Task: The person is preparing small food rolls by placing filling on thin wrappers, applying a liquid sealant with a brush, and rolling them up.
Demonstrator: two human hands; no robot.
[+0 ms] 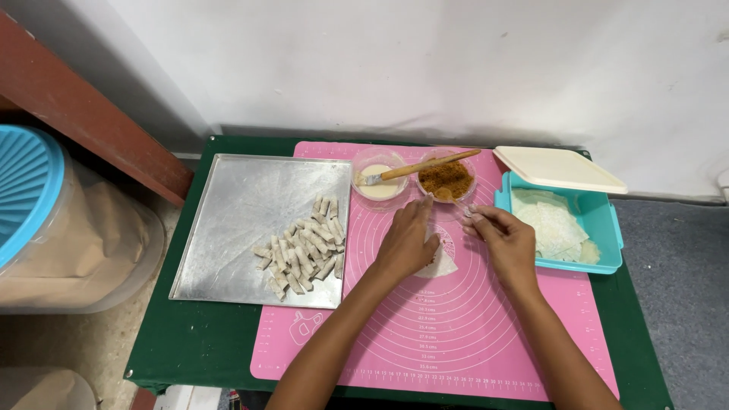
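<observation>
My left hand [408, 240] lies flat on a thin white wrapper sheet [443, 263] in the middle of the pink silicone mat [471, 334], fingers stretched toward the bowls. My right hand [503, 238] hovers beside it with fingertips pinched on a small spoon [461, 206] that reaches toward the clear bowl of brown crumbly filling [446, 179]. A second clear bowl of pale paste [379, 187] stands to the left, and a wooden-handled brush [421, 167] rests across both bowls.
A metal tray [228, 228] on the left holds several small rolled pieces [304, 247]. A teal box [600, 220] of wrapper sheets stands at right, its cream lid [558, 168] leaning on the back rim. A large tub with a blue lid [30, 190] stands off the table's left.
</observation>
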